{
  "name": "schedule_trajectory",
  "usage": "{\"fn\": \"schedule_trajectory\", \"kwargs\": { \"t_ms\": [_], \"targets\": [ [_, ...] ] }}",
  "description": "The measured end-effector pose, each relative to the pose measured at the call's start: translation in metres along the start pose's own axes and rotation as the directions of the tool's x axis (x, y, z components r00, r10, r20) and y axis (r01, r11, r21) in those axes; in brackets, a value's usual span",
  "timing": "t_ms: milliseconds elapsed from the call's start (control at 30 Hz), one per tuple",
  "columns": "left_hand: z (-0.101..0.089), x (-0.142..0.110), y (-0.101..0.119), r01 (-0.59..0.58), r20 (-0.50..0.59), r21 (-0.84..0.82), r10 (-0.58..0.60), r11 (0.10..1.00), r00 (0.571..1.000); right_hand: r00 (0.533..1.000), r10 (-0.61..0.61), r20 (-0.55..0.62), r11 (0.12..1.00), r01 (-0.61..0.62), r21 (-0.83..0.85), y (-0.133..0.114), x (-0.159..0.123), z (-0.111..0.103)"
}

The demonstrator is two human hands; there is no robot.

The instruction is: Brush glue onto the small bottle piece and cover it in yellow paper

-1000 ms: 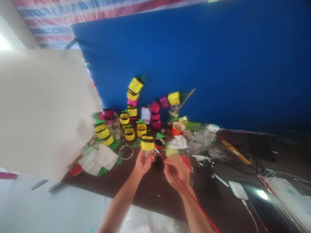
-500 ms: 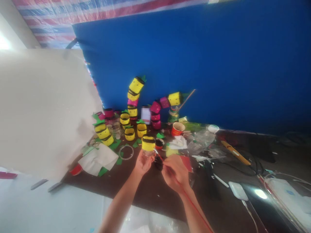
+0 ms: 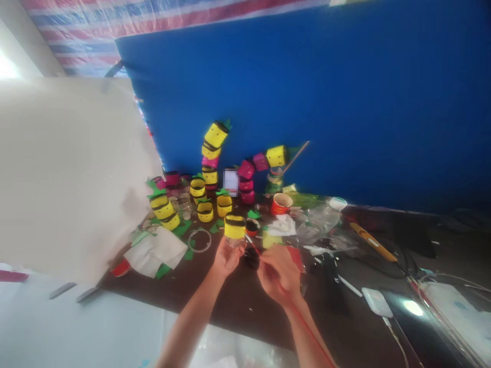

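My left hand [image 3: 229, 256] is closed around the lower, clear part of a small plastic cup [image 3: 235, 226], held upright with a yellow band and a black stripe on its upper part. Between the fingers of my right hand [image 3: 279, 272] is a long red-handled paintbrush [image 3: 253, 246], its handle running back along my forearm. The brush's pale tip is at the right side of the cup; whether it touches the yellow cannot be told. Just behind the cup stands a small red pot [image 3: 252, 227] with dark contents.
Yellow and black cups [image 3: 205, 211] and magenta ones [image 3: 246, 183] stand or are stacked at the back, before a blue board [image 3: 307, 92]. White paper [image 3: 155, 251] and a clear ring [image 3: 199, 240] lie left. A red paper cup [image 3: 281, 204], plastic bags and an orange-handled tool [image 3: 373, 242] are right.
My right hand has shifted very slightly right, with the brush tip still close to the cup's side. The left hand and cup look nearly unchanged.
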State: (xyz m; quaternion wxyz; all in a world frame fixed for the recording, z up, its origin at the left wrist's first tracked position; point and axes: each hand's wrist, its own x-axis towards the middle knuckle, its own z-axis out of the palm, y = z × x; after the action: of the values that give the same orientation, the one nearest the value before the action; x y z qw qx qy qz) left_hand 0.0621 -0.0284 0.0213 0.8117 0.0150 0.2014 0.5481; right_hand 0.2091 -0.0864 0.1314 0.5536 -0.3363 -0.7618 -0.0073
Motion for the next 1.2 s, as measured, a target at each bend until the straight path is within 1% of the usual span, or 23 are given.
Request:
{"fn": "schedule_trajectory", "kwargs": {
  "t_ms": [100,233,333,400,533,667,800,900,1000,1067,1200],
  "targets": [
    [0.003,-0.002,0.000,-0.004,-0.005,-0.023,0.004,1.000,1.000,1.000,0.016,-0.004,1.000,-0.016,0.014,0.000,-0.001,0.001],
    [0.005,-0.002,-0.001,-0.021,-0.030,-0.009,0.021,1.000,0.999,1.000,0.023,0.005,0.999,-0.023,0.045,0.000,-0.001,0.002],
    [0.004,-0.002,-0.002,-0.049,-0.025,0.007,0.049,0.999,0.998,1.000,0.018,-0.018,0.999,-0.017,0.041,-0.001,-0.002,0.003],
    [0.003,-0.001,-0.002,-0.065,-0.020,0.022,0.065,0.998,0.998,1.000,0.023,-0.005,1.000,-0.023,0.019,-0.001,-0.002,0.003],
    [0.000,-0.001,-0.002,-0.063,0.000,0.034,0.063,0.997,0.998,0.999,0.030,-0.010,0.999,-0.030,0.017,-0.002,-0.004,0.005],
    [0.001,-0.001,-0.002,-0.081,0.007,0.018,0.080,0.997,0.997,1.000,0.029,-0.005,1.000,-0.029,0.006,-0.002,-0.004,0.007],
    [0.000,0.000,0.000,-0.040,-0.011,-0.026,0.039,0.999,0.999,1.000,0.005,-0.030,1.000,-0.005,0.005,-0.001,-0.005,0.008],
    [-0.005,0.001,0.003,0.013,0.007,-0.058,-0.013,0.998,1.000,0.998,0.013,-0.054,0.999,-0.011,0.032,-0.002,-0.007,0.008],
    [-0.008,0.001,0.006,0.060,0.014,-0.057,-0.059,0.997,0.998,0.991,0.039,-0.127,0.997,-0.030,0.070,-0.002,-0.012,0.009],
    [-0.007,-0.001,0.006,0.071,0.010,-0.056,-0.071,0.996,0.997,0.986,0.063,-0.152,0.995,-0.051,0.084,-0.002,-0.014,0.011],
    [0.002,-0.005,0.005,0.060,0.003,-0.076,-0.060,0.995,0.998,0.984,0.121,-0.133,0.986,-0.104,0.128,0.001,-0.018,0.016]
  ]
}}
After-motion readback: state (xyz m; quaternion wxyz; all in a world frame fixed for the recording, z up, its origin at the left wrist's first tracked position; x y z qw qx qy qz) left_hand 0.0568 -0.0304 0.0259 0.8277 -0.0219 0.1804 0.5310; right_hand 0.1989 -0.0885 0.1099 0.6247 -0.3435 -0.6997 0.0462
